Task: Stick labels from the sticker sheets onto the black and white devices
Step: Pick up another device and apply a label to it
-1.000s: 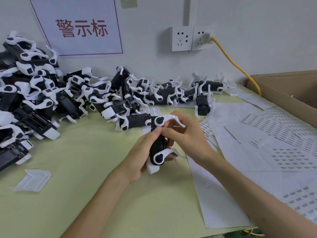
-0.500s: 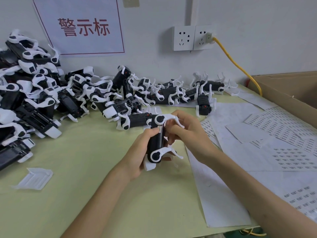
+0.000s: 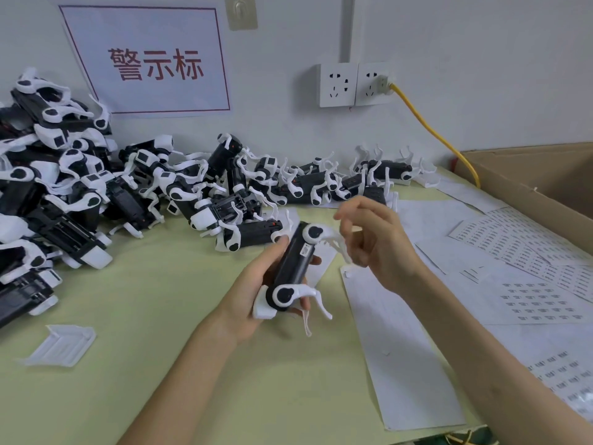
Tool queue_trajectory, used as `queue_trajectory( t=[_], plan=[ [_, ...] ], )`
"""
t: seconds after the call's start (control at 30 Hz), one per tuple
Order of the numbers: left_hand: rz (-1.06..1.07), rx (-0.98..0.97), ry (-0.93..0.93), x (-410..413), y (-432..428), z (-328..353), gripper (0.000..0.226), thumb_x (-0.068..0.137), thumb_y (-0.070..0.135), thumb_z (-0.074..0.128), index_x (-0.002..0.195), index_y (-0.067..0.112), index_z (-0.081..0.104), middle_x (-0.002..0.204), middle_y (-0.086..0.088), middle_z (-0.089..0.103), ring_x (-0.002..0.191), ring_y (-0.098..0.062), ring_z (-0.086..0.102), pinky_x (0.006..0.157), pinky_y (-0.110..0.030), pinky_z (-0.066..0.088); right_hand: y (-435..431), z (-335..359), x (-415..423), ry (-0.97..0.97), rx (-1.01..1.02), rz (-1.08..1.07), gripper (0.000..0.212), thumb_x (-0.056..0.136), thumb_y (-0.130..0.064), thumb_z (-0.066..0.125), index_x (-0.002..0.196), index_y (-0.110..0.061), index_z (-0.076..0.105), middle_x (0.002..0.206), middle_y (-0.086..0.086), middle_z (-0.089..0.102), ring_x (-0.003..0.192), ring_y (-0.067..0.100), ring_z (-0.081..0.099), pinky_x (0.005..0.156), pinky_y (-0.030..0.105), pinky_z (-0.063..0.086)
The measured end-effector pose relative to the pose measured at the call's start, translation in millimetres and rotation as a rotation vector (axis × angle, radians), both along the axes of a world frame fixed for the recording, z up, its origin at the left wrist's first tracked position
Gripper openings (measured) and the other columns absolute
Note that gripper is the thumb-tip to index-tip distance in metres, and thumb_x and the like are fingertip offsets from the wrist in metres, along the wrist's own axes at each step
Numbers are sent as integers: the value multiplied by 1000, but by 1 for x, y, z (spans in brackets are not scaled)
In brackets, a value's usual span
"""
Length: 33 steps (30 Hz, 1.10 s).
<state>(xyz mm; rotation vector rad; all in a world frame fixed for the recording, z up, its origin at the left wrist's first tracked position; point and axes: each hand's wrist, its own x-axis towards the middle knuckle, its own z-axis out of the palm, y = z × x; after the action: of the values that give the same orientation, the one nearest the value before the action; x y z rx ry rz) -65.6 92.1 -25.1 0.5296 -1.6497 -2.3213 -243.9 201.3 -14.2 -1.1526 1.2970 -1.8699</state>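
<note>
Gripping the black and white device (image 3: 290, 268) around its dark body, the left hand (image 3: 250, 297) tilts it so that one long side faces up toward the camera, probably to give a steady, visible surface for labelling. A small white label (image 3: 306, 251) sits on that side near the upper end, with print too small to read. The right hand (image 3: 373, 245) hovers just beside the device's upper end, fingers loosely curled and apart. It holds nothing I can make out, though it is blurred. Sticker sheets (image 3: 526, 252) lie spread just past the right hand, within easy reach, and their rows of tiny printed labels are illegible. Beyond and outward of the left hand lies a pile of devices (image 3: 96, 194). On the wall sign (image 3: 150, 94) beyond both hands, red characters read 警示标.
</note>
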Motion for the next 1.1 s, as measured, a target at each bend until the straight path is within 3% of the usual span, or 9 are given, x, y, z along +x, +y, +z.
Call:
queue_trajectory(
  t=[0.1,0.17,0.37,0.53,0.63,0.73,0.9,0.97,1.1],
  plan=[
    [-97,0,-54,-2,3,-1,69,94,58,41,114,0,72,75,-10,70,56,-24,64,56,-31,54,5,2,-7,188,110,79,17,87,-31,66,96,-18,71,98,0,68,82,24,64,69,25,51],
    [-153,-6,-87,-2,2,-2,76,97,62,32,122,-3,65,75,-4,73,57,-21,66,54,-29,54,8,1,-9,364,295,198,29,93,-34,62,118,-21,72,122,-3,69,113,23,66,92,27,51],
    [-258,74,-118,0,-10,-5,104,89,82,13,101,6,81,88,-12,74,67,-23,66,58,-30,54,21,11,-19,267,524,444,42,96,-42,60,124,-11,65,104,8,72,89,31,71,71,32,58],
    [-146,188,1,-2,-16,-9,92,89,81,19,86,9,76,75,-14,63,67,-27,60,48,-28,53,25,12,-30,146,647,467,52,91,-62,54,115,-18,68,102,19,72,67,35,71,56,31,58],
    [135,182,48,-3,-24,-12,75,98,71,27,116,9,66,92,-18,69,63,-32,68,49,-33,58,27,11,-44,-74,635,288,59,100,-57,44,127,-6,59,92,21,68,53,28,60,51,30,56],
    [282,167,109,-2,-29,-15,62,103,61,34,118,8,63,91,-15,72,64,-29,70,54,-34,60,33,13,-61,-456,394,-45,57,101,-51,48,127,-1,55,93,21,62,55,25,64,48,26,54],
    [376,157,116,-4,-26,-18,50,104,54,37,109,11,62,82,-11,69,58,-25,66,53,-31,58,64,11,-97,-824,-418,-391,60,101,-56,48,140,-11,47,132,14,63,108,39,72,94,48,57],
    [441,123,136,-7,-24,-18,39,106,48,39,112,15,59,79,-11,68,56,-24,64,51,-30,57,67,8,-101,-816,-372,-491,56,103,-52,44,146,-16,41,134,13,63,107,39,72,100,51,53],
    [702,-11,164,-6,-30,-21,10,105,29,48,114,28,52,81,-8,63,50,-16,54,47,-23,45,47,1,-88,-638,77,-640,30,102,-27,49,126,-13,57,118,9,74,95,28,77,85,35,54]
  ],
)
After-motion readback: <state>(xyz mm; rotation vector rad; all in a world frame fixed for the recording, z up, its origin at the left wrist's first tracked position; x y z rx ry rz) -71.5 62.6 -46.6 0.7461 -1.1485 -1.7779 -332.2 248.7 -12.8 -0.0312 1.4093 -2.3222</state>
